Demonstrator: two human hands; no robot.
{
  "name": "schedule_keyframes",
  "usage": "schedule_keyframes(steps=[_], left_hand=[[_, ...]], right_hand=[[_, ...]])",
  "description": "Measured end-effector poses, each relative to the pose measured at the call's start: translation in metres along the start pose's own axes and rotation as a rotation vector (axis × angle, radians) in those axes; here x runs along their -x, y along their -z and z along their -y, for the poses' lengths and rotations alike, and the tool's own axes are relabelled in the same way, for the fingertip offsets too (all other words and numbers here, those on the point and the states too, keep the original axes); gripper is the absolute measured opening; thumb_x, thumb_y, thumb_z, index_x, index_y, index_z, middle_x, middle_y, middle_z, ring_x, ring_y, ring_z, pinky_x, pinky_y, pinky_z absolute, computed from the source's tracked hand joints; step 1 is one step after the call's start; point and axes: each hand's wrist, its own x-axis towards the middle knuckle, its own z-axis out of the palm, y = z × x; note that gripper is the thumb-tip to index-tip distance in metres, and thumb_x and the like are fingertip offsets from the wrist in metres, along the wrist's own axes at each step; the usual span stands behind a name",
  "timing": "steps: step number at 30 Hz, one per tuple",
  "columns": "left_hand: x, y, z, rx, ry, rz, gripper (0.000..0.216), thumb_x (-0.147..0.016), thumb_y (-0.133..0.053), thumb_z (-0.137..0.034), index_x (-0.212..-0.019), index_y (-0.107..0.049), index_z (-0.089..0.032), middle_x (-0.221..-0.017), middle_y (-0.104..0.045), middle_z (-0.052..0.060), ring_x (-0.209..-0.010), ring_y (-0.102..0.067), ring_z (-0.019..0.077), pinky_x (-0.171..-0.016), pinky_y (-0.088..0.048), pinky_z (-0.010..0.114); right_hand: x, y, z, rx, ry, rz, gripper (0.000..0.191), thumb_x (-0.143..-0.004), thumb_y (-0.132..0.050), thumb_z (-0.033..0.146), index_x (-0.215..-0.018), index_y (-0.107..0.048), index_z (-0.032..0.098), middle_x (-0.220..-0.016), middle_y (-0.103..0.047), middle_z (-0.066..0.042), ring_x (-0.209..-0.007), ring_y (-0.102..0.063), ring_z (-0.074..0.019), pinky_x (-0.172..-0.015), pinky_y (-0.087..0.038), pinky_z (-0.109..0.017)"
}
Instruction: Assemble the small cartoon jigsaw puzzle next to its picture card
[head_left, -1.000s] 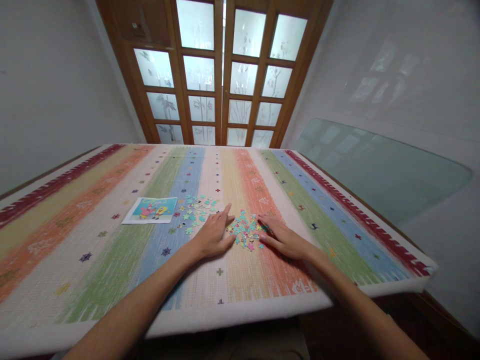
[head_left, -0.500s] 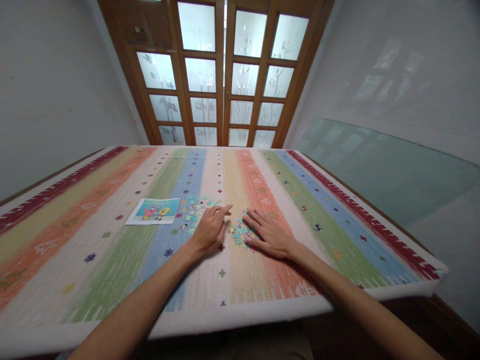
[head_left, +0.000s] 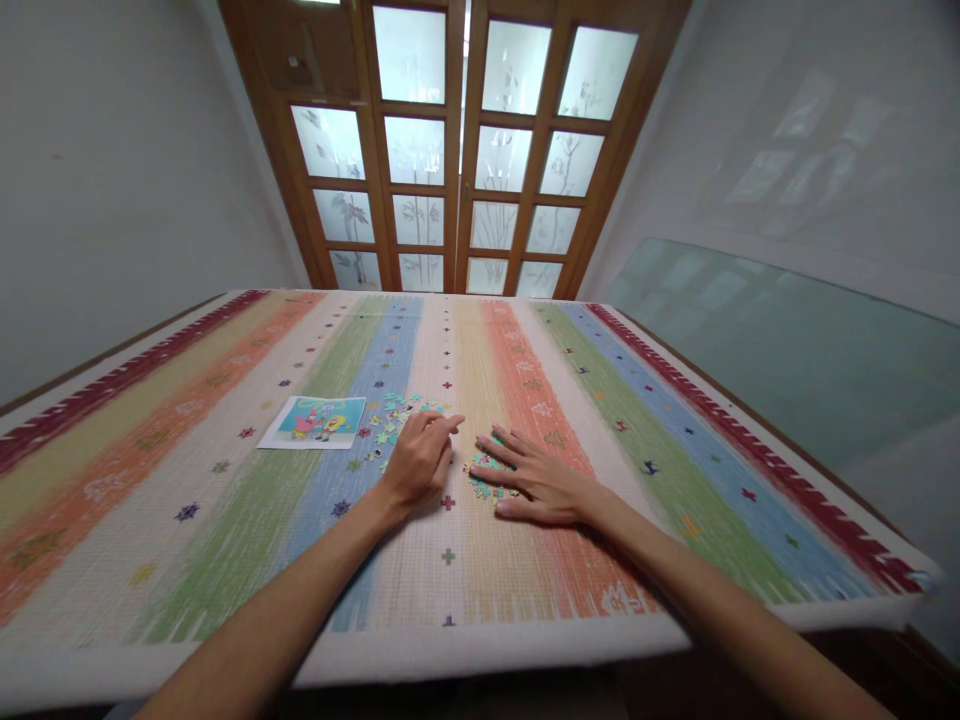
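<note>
My right hand (head_left: 538,482) lies palm down with its fingers spread over a small pile of jigsaw puzzle pieces (head_left: 486,491). Its palm and fingers hide part of that pile. To the left, my left hand (head_left: 418,462) rests by a looser scatter of jigsaw puzzle pieces (head_left: 390,424), mostly light blue-green and yellow. Its fingers are loosely bent, the index reaching to the right, and no piece shows in them. A printed cartoon picture (head_left: 319,421) with a pink figure and a yellow figure lies flat left of the scatter.
A striped cloth (head_left: 255,530) in pastel colours covers the wide table, whose white front edge (head_left: 450,645) runs below my forearms. A greenish glass panel (head_left: 765,330) leans by the right wall. Wooden doors with frosted panes (head_left: 499,150) stand beyond the table.
My right hand has spread its fingers wider and shifted over the pile, covering more of it. My left hand stays nearly where it was. The view has swung slightly left.
</note>
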Motion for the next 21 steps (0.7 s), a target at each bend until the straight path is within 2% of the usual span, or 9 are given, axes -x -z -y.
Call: schedule_keyframes(steps=[9,14,16,18,21], left_hand=[[-0.0002,0.0014,0.0002,-0.003,0.031,0.049,0.04,-0.095,-0.043,-0.011,-0.129,-0.062,-0.017,-0.097,-0.07,0.009,-0.099,-0.059,0.0272,-0.092,-0.049,0.046],[-0.0007,0.0009,0.0005,-0.002,0.028,0.04,0.04,-0.095,-0.043,-0.01,-0.129,-0.063,-0.016,-0.097,-0.071,0.009,-0.099,-0.058,0.0272,-0.091,-0.049,0.046],[-0.0006,0.0011,0.0011,0.001,0.036,0.047,0.041,-0.094,-0.043,-0.01,-0.13,-0.063,-0.017,-0.098,-0.071,0.009,-0.1,-0.058,0.0273,-0.092,-0.049,0.046],[-0.0004,0.0015,0.0014,0.002,0.033,0.043,0.041,-0.094,-0.044,-0.011,-0.129,-0.063,-0.017,-0.097,-0.071,0.009,-0.098,-0.058,0.027,-0.091,-0.049,0.046],[-0.0002,0.0019,0.001,0.002,0.02,0.024,0.04,-0.094,-0.043,-0.01,-0.128,-0.063,-0.016,-0.096,-0.07,0.008,-0.097,-0.058,0.0264,-0.09,-0.049,0.044]], right_hand=[[0.001,-0.0052,-0.0018,0.02,-0.009,-0.015,0.066,-0.1,-0.051,0.068,-0.158,-0.039,0.039,-0.173,-0.014,-0.002,-0.159,-0.007,-0.0339,-0.127,-0.011,-0.062],[0.0008,-0.0064,-0.0039,-0.023,-0.034,-0.06,0.084,-0.1,-0.05,0.068,-0.166,-0.017,0.027,-0.172,-0.012,-0.008,-0.159,-0.009,-0.0316,-0.129,-0.013,-0.058],[0.0008,-0.0064,-0.0042,-0.035,-0.045,-0.072,0.088,-0.1,-0.051,0.067,-0.167,-0.012,0.027,-0.172,-0.011,-0.008,-0.16,-0.009,-0.0307,-0.129,-0.014,-0.057],[0.0009,-0.0065,-0.004,-0.022,-0.047,-0.071,0.083,-0.101,-0.05,0.066,-0.166,-0.015,0.03,-0.172,-0.011,-0.006,-0.16,-0.008,-0.0304,-0.129,-0.013,-0.057],[0.0011,-0.0062,-0.0024,0.019,-0.036,-0.054,0.069,-0.103,-0.048,0.064,-0.163,-0.028,0.036,-0.173,-0.011,-0.002,-0.16,-0.005,-0.0312,-0.128,-0.009,-0.061]])
